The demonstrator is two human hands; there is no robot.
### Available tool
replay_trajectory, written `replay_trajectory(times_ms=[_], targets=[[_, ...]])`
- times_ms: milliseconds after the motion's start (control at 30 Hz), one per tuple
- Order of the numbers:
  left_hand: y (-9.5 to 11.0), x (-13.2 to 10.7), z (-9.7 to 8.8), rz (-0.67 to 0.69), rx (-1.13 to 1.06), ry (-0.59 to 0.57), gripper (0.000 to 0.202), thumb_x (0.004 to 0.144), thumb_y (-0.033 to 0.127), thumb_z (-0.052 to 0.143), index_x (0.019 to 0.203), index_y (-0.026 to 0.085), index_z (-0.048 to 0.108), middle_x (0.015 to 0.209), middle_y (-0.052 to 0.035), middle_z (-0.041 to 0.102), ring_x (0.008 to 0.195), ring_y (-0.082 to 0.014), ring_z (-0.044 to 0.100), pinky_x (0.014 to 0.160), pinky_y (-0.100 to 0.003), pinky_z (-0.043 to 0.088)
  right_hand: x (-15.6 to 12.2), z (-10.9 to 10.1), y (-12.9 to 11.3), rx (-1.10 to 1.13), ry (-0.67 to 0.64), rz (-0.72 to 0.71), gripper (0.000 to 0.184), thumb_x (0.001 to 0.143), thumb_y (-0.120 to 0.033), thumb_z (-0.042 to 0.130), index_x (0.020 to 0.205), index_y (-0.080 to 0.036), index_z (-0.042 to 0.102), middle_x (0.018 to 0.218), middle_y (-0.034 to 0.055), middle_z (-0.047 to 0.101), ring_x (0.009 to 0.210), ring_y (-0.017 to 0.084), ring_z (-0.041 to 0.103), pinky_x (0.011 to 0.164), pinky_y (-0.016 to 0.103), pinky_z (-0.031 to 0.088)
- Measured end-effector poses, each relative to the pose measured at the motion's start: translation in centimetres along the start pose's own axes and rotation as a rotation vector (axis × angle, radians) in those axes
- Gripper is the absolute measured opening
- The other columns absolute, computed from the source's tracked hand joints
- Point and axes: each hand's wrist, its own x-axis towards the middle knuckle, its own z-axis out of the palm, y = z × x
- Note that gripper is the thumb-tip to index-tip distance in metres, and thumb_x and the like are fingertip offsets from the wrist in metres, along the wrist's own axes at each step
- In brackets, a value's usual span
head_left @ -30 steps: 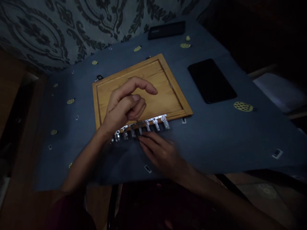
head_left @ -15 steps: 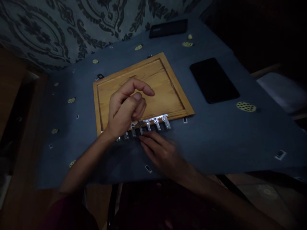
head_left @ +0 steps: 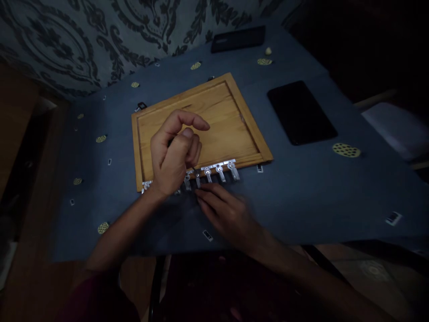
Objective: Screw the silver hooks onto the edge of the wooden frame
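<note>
A wooden framed panel (head_left: 214, 120) lies flat, with a silver metal hook rail (head_left: 219, 168) along its near edge. Several hooks stick out from the rail towards me. My left hand (head_left: 176, 152) is held over the panel's near part with the fingers curled in and the index finger bent forward. A thin dark tip shows below that hand by the rail, but what the fingers hold is hidden. My right hand (head_left: 228, 212) is low in front of the rail, fingertips together at the end of a middle hook (head_left: 198, 180). Part of the rail is behind my left hand.
A blue patterned cloth (head_left: 301, 188) covers the table. A black tablet or phone (head_left: 301, 112) lies right of the panel. Behind it are a dark phone case (head_left: 237, 39) and a small pale object (head_left: 268, 51). A patterned curtain (head_left: 134, 36) hangs along the back.
My left hand has shifted slightly left, and its wrist has moved a little right, baring the rail's left end. My right hand stays by the same hook. The whole view has shifted slightly.
</note>
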Motion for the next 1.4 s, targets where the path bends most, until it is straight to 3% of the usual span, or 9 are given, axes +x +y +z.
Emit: replay_trajectory(times_ms=[133, 300, 400, 633, 833, 1400], targets=[[-0.1, -0.1, 0.1, -0.002, 0.004, 0.017, 0.018, 0.088, 0.036, 0.064, 0.084, 0.019, 0.062, 0.043, 0.0094, 0.025, 0.033, -0.0062, 0.020, 0.034, -0.023, 0.019, -0.1, 0.1, 0.1, 0.011, 0.001, 0.000, 0.021, 0.096, -0.013, 0.051, 0.108, -0.010, 0.069, 0.106, 0.0117, 0.073, 0.087, 0.020, 0.074, 0.077, 0.033, 0.063], [0.1, -0.3, 0.1, -0.027, -0.049, -0.005, 0.010, 0.091, 0.022, 0.056, 0.087, 0.018, 0.063, 0.044, 0.0097, 0.028, 0.034, -0.0052, 0.020, 0.036, -0.020, 0.020, -0.1, 0.1, 0.1, 0.003, -0.004, 0.002, 0.023, 0.097, -0.014, 0.049, 0.107, -0.010, 0.069, 0.105, 0.0122, 0.073, 0.087, 0.021, 0.074, 0.077, 0.035, 0.064], [1.1, -0.1, 0.0, -0.060, -0.046, -0.034, 0.011, 0.090, 0.021, 0.053, 0.088, 0.018, 0.064, 0.044, 0.0098, 0.029, 0.035, -0.0052, 0.020, 0.038, -0.018, 0.020, -0.1, 0.2, 0.1, 0.009, 0.002, 0.003, 0.023, 0.097, -0.015, 0.049, 0.107, -0.009, 0.069, 0.105, 0.0125, 0.073, 0.085, 0.021, 0.074, 0.075, 0.035, 0.064], [3.7, -0.4, 0.3, 0.020, -0.032, 0.046, 0.006, 0.086, 0.023, 0.061, 0.082, 0.019, 0.065, 0.041, 0.0092, 0.030, 0.034, -0.0049, 0.020, 0.037, -0.018, 0.022, -0.4, 0.4, 0.2, 0.032, -0.004, 0.003, 0.024, 0.097, -0.015, 0.048, 0.109, -0.009, 0.068, 0.109, 0.0136, 0.072, 0.086, 0.021, 0.074, 0.077, 0.037, 0.065], [2.8, -1.8, 0.2, -0.009, -0.048, 0.039, 0.010, 0.088, 0.021, 0.058, 0.086, 0.019, 0.068, 0.042, 0.0087, 0.031, 0.035, -0.0061, 0.022, 0.039, -0.020, 0.024, -0.1, 0.5, 0.2, 0.018, 0.020, 0.004, 0.021, 0.097, -0.015, 0.050, 0.107, -0.011, 0.068, 0.106, 0.0127, 0.072, 0.085, 0.020, 0.073, 0.076, 0.036, 0.064], [1.6, -1.8, 0.5, -0.019, -0.018, 0.086, 0.006, 0.087, 0.024, 0.059, 0.084, 0.021, 0.063, 0.042, 0.0096, 0.030, 0.034, -0.0066, 0.022, 0.037, -0.021, 0.021, -0.4, 0.3, 0.1, 0.048, -0.031, 0.044, 0.025, 0.098, -0.014, 0.049, 0.111, -0.011, 0.070, 0.110, 0.0132, 0.072, 0.091, 0.020, 0.073, 0.082, 0.036, 0.064]])
